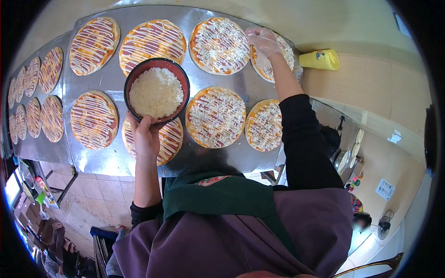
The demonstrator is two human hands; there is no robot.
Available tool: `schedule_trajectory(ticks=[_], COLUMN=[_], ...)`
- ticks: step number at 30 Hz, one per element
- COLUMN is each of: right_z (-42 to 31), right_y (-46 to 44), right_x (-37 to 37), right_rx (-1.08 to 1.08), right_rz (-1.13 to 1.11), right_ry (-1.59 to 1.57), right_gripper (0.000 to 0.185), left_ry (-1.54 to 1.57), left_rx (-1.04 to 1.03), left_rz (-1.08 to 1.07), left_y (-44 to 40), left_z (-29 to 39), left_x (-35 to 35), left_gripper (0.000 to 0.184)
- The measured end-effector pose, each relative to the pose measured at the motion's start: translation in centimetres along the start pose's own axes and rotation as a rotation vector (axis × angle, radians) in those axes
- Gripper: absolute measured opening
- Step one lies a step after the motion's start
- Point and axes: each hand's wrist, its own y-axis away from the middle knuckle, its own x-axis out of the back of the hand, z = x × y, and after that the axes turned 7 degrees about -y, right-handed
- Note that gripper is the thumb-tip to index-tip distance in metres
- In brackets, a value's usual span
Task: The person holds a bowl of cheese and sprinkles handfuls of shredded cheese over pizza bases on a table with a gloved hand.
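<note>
My left hand (146, 139) grips the near rim of a dark-edged, reddish-brown bowl (185, 95) filled with grated white cheese (156, 92). The bowl is above the metal table, partly covering a sauce-striped pizza (153, 41) and another pizza (170, 141) nearer me. In a clear plastic glove, my right hand (263, 41) is over the far-right pizza (283, 48), fingers curled down; whatever they hold is hidden. Cheese lies scattered on that pizza and on its neighbours: one pizza (219, 46) to the left, another (216, 117) nearer me, and a third (264, 125) beside my right forearm.
Several striped pizzas without grated cheese, such as one (94, 119), fill the left of the metal table (116, 164). A yellow cup (320, 60) lies on its side past the right edge, by the wall. Another person (362, 221) is at far lower right.
</note>
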Motion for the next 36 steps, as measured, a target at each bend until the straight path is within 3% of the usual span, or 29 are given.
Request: schedule_trajectory(ticks=[5, 7, 14, 17, 19, 20, 22, 26, 30, 32, 36], right_z=[-3.0, -3.9, -6.7, -5.5, -6.2, -6.6, -8.6, -11.3, -11.4, -12.6, -15.4], right_y=[-1.9, -2.6, -2.6, -3.1, -1.8, -1.2, 0.6, 2.4, 1.2, 1.8, 2.6], right_x=[0.0, -0.1, -0.3, 0.4, 0.3, -0.3, -1.6, -5.5, -10.3, -11.7, -12.7], right_rx=[0.015, 0.155, 0.086, 0.091, 0.079, 0.082, 0.008, 0.054, 0.204, 0.334, 0.409], right_rz=[-0.028, -0.040, -0.048, -0.109, -0.268, -0.280, -0.310, -0.490, -0.568, -0.394, -0.191], right_ry=[0.191, 0.280, 0.282, 0.178, -0.386, -0.392, -0.721, -0.802, -0.527, -0.111, 0.174], right_gripper=[0.027, 0.031, 0.028, 0.028, 0.029, 0.029, 0.028, 0.028, 0.031, 0.032, 0.026], left_ry=[-0.019, -0.014, 0.027, 0.009, 0.002, -0.005, 0.006, 0.039, 0.031, 0.048, 0.084], left_rx=[0.001, -0.004, -0.041, -0.034, -0.028, -0.018, -0.042, -0.117, -0.164, -0.189, -0.187], left_rz=[-0.007, -0.004, 0.002, 0.017, 0.042, 0.060, 0.076, 0.156, 0.207, 0.186, 0.173], left_y=[0.3, 0.2, 0.4, 0.7, 0.6, 0.6, 0.6, 1.2, 2.5, 2.8, 3.0], left_z=[0.1, -0.2, -0.5, 0.1, 0.2, 0.4, 0.7, 1.6, 2.9, 3.1, 3.8], left_x=[0.2, 0.7, 1.3, 1.1, 1.4, 1.5, 1.8, 2.8, 4.1, 5.6, 7.1], left_gripper=[0.067, 0.067, 0.068, 0.069, 0.069, 0.068, 0.068, 0.065, 0.064, 0.059, 0.057])
